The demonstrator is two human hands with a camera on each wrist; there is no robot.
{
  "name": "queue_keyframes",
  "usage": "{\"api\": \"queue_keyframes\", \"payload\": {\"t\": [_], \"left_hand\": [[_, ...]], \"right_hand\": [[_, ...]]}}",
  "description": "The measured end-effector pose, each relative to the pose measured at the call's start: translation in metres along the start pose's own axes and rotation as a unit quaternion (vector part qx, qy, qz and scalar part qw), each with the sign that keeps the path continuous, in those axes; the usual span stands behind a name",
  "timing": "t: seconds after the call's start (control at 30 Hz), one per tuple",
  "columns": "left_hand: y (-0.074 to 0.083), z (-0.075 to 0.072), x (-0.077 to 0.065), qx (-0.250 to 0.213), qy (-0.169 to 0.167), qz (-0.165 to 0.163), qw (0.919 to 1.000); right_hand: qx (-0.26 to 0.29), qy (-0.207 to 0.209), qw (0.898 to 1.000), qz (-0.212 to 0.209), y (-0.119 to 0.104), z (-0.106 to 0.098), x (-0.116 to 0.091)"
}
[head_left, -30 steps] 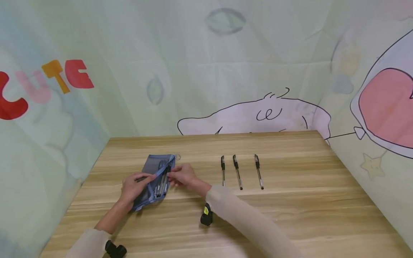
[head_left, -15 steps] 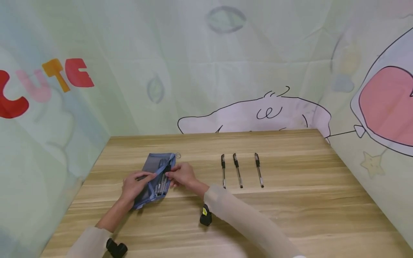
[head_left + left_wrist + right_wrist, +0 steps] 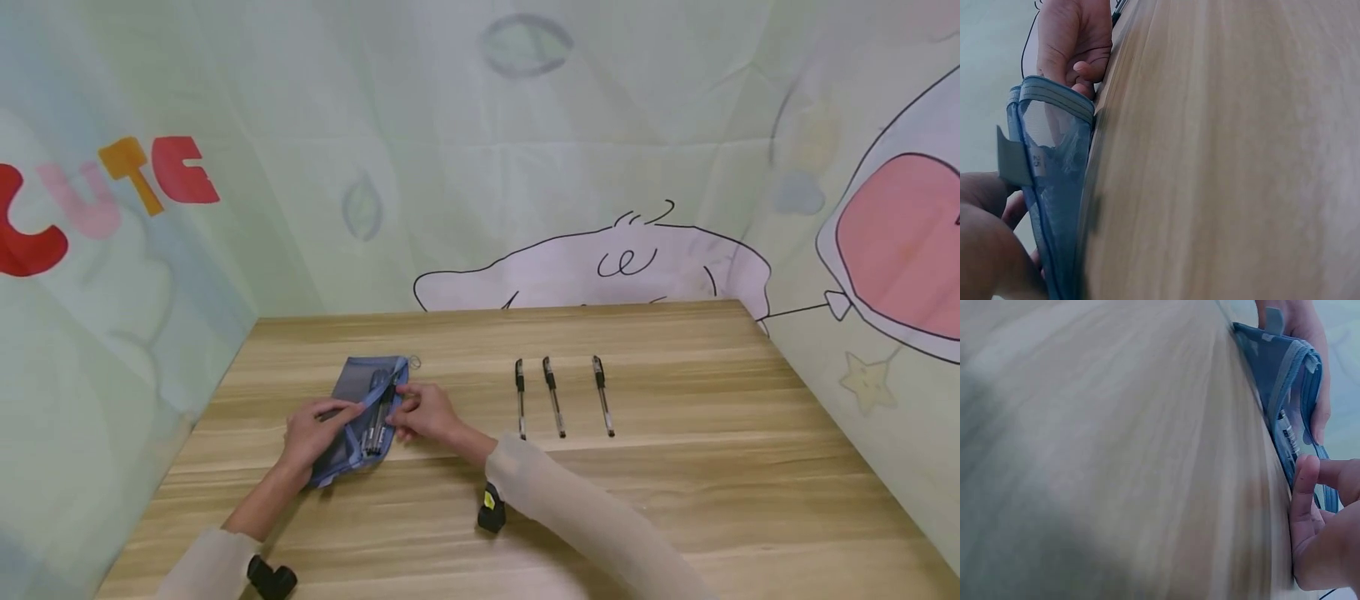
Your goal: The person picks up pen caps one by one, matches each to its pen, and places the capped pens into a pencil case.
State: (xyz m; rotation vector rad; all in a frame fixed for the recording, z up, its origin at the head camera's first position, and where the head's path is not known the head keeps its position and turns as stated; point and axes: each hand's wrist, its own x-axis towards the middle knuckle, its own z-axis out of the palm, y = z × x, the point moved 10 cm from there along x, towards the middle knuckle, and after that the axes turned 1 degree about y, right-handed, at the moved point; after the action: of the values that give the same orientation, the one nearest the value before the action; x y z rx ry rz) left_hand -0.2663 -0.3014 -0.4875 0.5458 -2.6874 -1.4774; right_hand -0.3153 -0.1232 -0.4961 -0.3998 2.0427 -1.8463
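A blue mesh pencil case [image 3: 352, 379] lies at the left, its zip side parted. Several pens [image 3: 377, 425] show inside, in the opening. My left hand [image 3: 309, 433] pinches the upper edge of the opening between thumb and fingers. From the right, my right hand [image 3: 426, 414] reaches the lower edge, thumb and index finger apart along it. In the right wrist view, its fingertips [image 3: 1307, 469] are right at the mouth of the case, close to a pen [image 3: 1287, 432]; I cannot tell whether they grip anything.
Three black-capped pens, a left one [image 3: 521, 392], a middle one [image 3: 553, 396] and a right one [image 3: 603, 396], lie spaced out right of the case. A wire ring [image 3: 416, 362] sits at the case's far corner. Printed cloth [image 3: 480, 167] stands behind the wooden table [image 3: 675, 500].
My right hand has drawn slightly back toward the right, and its thumb and index finger have spread apart at the case's edge. The left hand keeps its hold.
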Motion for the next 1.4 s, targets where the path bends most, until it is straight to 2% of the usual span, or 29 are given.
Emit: {"api": "queue_keyframes", "payload": {"t": [0.47, 0.73, 1.03, 1.2, 1.4], "left_hand": [[0.001, -0.001, 0.001, 0.005, 0.007, 0.015, 0.9998], [0.0, -0.001, 0.001, -0.001, -0.002, 0.011, 0.9999], [0.001, 0.001, -0.001, -0.004, 0.002, 0.011, 0.9999], [-0.001, 0.001, -0.001, -0.014, -0.003, 0.002, 0.9999], [-0.003, 0.0, -0.001, -0.019, -0.005, -0.006, 0.9998]], "right_hand": [[-0.038, 0.004, 0.999, -0.008, -0.005, 0.002, -0.001], [-0.09, 0.003, 0.996, -0.004, -0.008, 0.006, 0.002], [-0.154, 0.029, 0.988, -0.013, -0.015, 0.009, -0.001], [-0.153, 0.034, 0.988, -0.002, -0.014, 0.01, -0.001], [-0.116, 0.008, 0.993, -0.002, -0.013, 0.011, -0.003]]}}
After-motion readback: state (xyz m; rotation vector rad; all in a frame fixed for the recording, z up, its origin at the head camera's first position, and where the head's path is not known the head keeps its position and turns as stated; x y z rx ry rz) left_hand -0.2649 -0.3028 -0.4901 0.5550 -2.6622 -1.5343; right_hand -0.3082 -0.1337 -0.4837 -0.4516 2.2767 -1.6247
